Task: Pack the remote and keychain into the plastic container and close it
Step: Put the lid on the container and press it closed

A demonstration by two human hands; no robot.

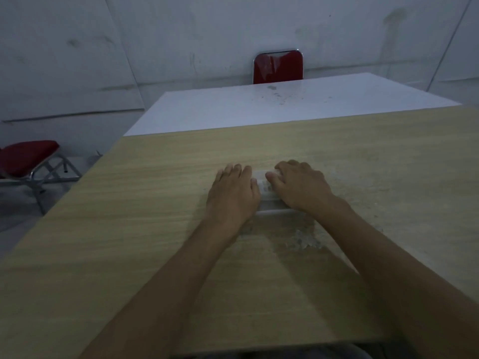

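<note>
A clear plastic container (267,193) is seen lying on the wood-grain table (129,203), almost wholly covered by two bare hands pressed down on it from above. The left hand (233,195) is laid palm-down over the container's left part, with its fingers (230,172) extended flat and pointing away from the person; its thumb tip is set on the lid near the middle. The right hand (300,187) is laid over the right part, with its fingers curled down over the far right edge and its thumb resting on the lid, just beside the left thumb. Neither hand is clenched into a fist, and nothing is lifted; both are spread and pressed onto the container. Only a narrow strip of the lid is exposed between the two thumbs, and the pale near rim of the container is visible below the heels of the hands. Whether the lid is fully seated cannot be told, since the edges are hidden. The remote and the keychain cannot be made out through the plastic in the dim light. A scuffed, whitish patch is noted on the table surface just nearer the person than the container. Beyond the wood-grain table, a white table (259,104) is butted against its far edge, with a red chair (278,67) behind it. A second red chair (26,156) is placed at the far left.
</note>
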